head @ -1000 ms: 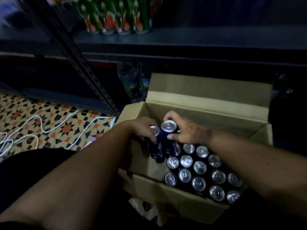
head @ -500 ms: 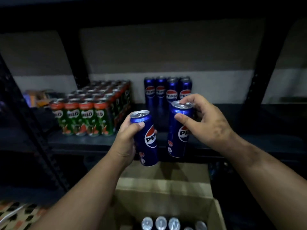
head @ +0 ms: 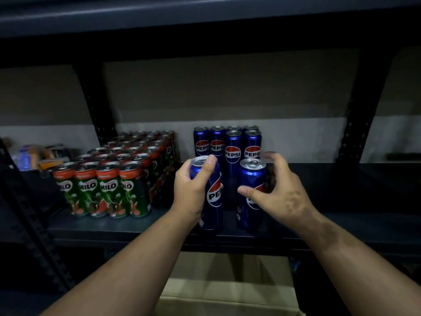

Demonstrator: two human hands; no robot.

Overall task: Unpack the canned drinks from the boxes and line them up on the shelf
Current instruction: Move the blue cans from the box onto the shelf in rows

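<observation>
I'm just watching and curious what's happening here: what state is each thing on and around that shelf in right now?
Left hand: closed around a Pepsi can.
Left Pepsi can: upright, gripped, at the shelf's front.
Right hand: fingers spread, loosely around the other can.
Right Pepsi can: upright on the shelf.
Rear Pepsi cans: upright, lined up.
Milo cans: upright, packed in rows.
Cardboard box: below the shelf; contents unseen.

The blue cans point(head: 232, 149) are smooth glossy metal with bright silver tops, and light glints down their sides. The green cans point(head: 100, 190) have the same shiny metal tops and printed, slick-looking sides. The shelf point(head: 341, 215) is dark matt metal, as are its perforated uprights point(head: 96, 115). The box point(head: 227, 290) below is plain brown cardboard, dull and slightly rough. The wall point(head: 227, 92) behind looks matt and painted.
</observation>
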